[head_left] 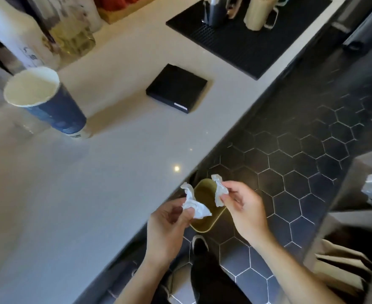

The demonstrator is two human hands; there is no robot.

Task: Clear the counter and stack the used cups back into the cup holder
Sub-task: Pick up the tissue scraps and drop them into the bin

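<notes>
Cup point(49, 102), blue paper with a white interior, stands upright near the counter's point(93, 183) left end, its long axis vertical and its mouth open upward. Nearest the viewer, both hands are off the counter's front edge, above a brass-coloured bin point(204, 224) on the tiled floor point(301, 150). Left hand point(169, 224) pinches one crumpled tissue point(193, 205) between thumb and fingertips; right hand point(244, 207) pinches a second wad point(219, 191) likewise, so both are closed on paper and neither is free. Each wad hangs roughly over the bin's mouth, which suggests dropping the waste is the step in hand. Cup lies up and to the left of both hands, well apart from them, across the bare counter; the left hand is the nearer and would reach it once emptied. Farther back, a flat black box point(176, 88) sits mid-counter. Beyond it, a black mat point(242, 47) at the far right corner carries blurred vessels. No cup holder can be identified.
</notes>
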